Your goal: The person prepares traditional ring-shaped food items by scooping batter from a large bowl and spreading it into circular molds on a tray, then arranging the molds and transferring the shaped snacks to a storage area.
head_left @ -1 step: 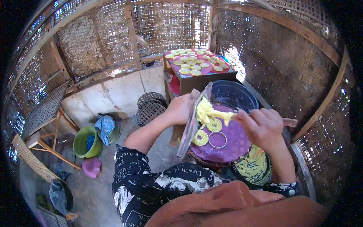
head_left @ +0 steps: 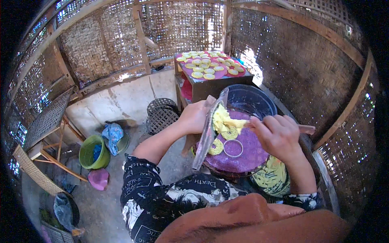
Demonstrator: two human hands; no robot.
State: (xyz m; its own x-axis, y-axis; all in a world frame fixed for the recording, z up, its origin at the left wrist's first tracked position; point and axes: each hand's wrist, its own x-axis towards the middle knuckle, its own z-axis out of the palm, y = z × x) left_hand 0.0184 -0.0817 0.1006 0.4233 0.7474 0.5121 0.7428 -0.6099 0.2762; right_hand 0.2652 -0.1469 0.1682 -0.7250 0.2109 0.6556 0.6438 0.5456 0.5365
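My left hand [head_left: 193,116] grips a flat board [head_left: 208,139], tilted nearly upright and seen almost edge-on. Soft yellow dough [head_left: 223,120] clings to its right face. Closed around the handle of a wooden-handled tool [head_left: 306,129], my right hand [head_left: 279,135] holds its tip in the dough; the blade is covered, so I cannot make out its shape. Below both hands lies a round purple sheet [head_left: 251,152]. On it are yellow dough discs [head_left: 229,133] and a thin pale ring [head_left: 233,148]. More yellow dough [head_left: 270,178] fills a container beside my right forearm.
A large dark basin [head_left: 251,99] stands beyond the purple sheet. Behind it, a stand [head_left: 219,85] carries many yellow discs on pink sheets. On the floor to the left are dark woven baskets [head_left: 162,117], a green bucket [head_left: 92,156] and a pink scoop-like piece [head_left: 98,179]. Woven walls enclose the corner.
My right hand and the tool have shifted slightly left, toward the board. The strand of dough between tool and board is shorter. My left hand has hardly moved.
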